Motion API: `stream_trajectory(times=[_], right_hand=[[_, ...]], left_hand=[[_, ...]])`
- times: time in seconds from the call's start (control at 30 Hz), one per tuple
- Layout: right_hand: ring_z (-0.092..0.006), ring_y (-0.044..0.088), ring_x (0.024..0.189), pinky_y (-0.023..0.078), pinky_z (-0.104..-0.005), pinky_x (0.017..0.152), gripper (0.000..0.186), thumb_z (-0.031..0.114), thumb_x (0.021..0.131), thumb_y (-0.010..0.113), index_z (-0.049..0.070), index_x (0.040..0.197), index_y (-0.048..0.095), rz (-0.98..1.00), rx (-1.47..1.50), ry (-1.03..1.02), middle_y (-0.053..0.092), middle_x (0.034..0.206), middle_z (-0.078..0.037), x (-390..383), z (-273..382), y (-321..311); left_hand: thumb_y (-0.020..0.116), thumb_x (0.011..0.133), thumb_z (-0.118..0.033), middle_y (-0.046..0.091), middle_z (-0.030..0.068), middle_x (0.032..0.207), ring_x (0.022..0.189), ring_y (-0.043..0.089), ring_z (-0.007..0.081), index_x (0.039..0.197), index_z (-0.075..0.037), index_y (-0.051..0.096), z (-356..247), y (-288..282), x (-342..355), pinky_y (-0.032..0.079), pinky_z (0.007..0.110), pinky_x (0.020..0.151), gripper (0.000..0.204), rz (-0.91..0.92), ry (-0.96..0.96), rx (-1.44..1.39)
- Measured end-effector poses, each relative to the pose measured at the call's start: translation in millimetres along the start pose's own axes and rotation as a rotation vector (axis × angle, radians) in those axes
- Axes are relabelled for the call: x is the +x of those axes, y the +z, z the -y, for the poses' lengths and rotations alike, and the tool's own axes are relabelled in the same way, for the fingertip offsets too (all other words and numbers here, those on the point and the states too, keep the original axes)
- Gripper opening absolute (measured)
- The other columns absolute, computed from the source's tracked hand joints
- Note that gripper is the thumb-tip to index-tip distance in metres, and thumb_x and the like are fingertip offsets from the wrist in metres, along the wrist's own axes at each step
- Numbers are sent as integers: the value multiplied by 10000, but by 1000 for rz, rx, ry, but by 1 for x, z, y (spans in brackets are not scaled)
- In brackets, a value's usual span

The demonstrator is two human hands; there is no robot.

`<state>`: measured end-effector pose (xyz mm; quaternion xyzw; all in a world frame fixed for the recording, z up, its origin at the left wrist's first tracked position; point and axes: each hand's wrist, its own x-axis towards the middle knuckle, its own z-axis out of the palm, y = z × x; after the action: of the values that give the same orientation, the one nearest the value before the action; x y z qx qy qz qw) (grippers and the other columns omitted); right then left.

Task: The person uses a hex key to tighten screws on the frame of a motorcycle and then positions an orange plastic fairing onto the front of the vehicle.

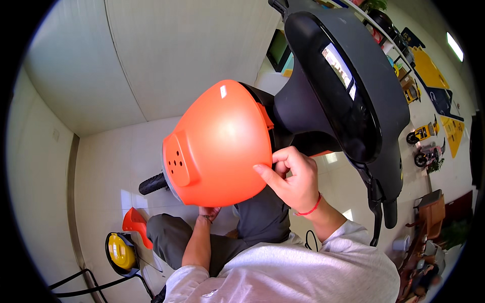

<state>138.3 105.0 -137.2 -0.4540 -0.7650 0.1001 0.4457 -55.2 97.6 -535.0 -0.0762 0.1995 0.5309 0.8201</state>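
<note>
A glossy orange front panel [222, 139] with several small dark holes on its left face covers the front of a dark scooter. The scooter's handlebar housing [343, 30], with a black display, rises to the right of the panel. My right hand [295, 174] pinches the panel's right edge, thumb on the outer face and fingers behind it. My left hand [209, 213] is at the panel's lower edge, its fingers mostly hidden beneath. Left of the panel, a black tyre [152, 184] shows near the floor.
At lower left, a curved orange piece [135, 227] lies on the floor beside a yellow helmet-like object [122, 251] in a black holder. Black metal bars [91, 289] stand below it. A brake lever [375, 217] hangs near my right arm. Shelves and small yellow vehicles are far right.
</note>
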Motion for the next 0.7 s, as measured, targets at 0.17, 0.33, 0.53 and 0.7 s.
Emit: stream_trajectory(times=[0.17,0.33,0.53,0.7], right_hand=[[-31,441,466,346,-203,467,170,30,793,742,15,800,572,3,90,42,507,529,18,-1,3,-1],[-48,409,427,330,-230,424,174,68,809,739,33,761,576,30,237,77,476,490,8,-3,8,0],[-44,409,429,326,-225,425,181,71,813,738,31,754,572,27,238,93,481,488,11,-2,8,0],[-41,407,427,323,-224,422,175,71,818,733,25,759,575,-5,245,99,483,488,19,0,10,2]], left_hand=[[447,930,-549,550,99,1312,1167,561,288,1322,-70,465,2,0,3,514,455,922,619,-20,-4,-75],[455,931,-533,547,103,1313,1176,551,291,1318,-68,468,4,6,1,509,457,924,605,-30,12,-32],[457,927,-541,551,96,1309,1173,550,286,1310,-75,473,-4,-8,5,503,454,928,604,28,-24,-81],[451,915,-576,521,89,1348,1205,529,282,1342,-90,450,-7,0,3,492,463,945,647,58,0,-23]])
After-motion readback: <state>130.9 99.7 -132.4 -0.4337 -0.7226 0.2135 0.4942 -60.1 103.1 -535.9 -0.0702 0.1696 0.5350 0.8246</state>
